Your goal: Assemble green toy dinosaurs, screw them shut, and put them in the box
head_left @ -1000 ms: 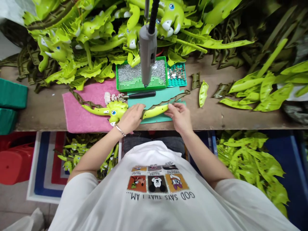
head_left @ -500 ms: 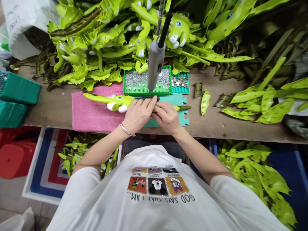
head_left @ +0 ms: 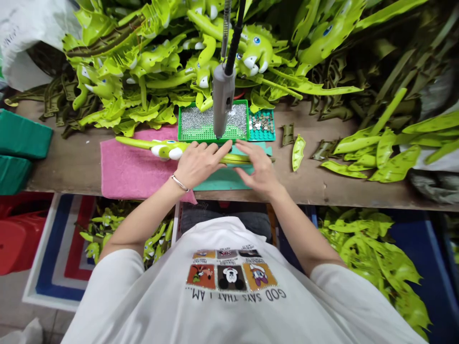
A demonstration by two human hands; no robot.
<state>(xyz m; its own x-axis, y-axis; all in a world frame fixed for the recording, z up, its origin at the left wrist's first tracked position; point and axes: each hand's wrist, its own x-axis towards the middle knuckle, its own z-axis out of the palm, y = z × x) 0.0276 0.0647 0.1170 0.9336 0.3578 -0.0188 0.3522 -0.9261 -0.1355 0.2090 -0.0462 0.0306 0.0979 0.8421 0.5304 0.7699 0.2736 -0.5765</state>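
Observation:
A long lime-green plastic dragon-head toy with white parts and a blue eye lies sideways over the pink cloth and the teal foam mat. My left hand is wrapped over its middle from above, thumb along the green shaft. My right hand has its thumb and fingers spread on either side of the shaft's right part; whether it touches the shaft is hard to tell. A grey electric screwdriver hangs just beyond my hands, in front of a green tray of small screws.
A teal tray holds small round metal pieces. To the right lie a loose green shell piece and dark olive parts. Piled green toy parts line the back. Green boxes stand left; parts bins sit below the table's front edge.
My right hand has spread its fingers and moved slightly away from my left hand. The toy has rolled a little, and more of its green shaft shows between my hands. The view has shifted slightly.

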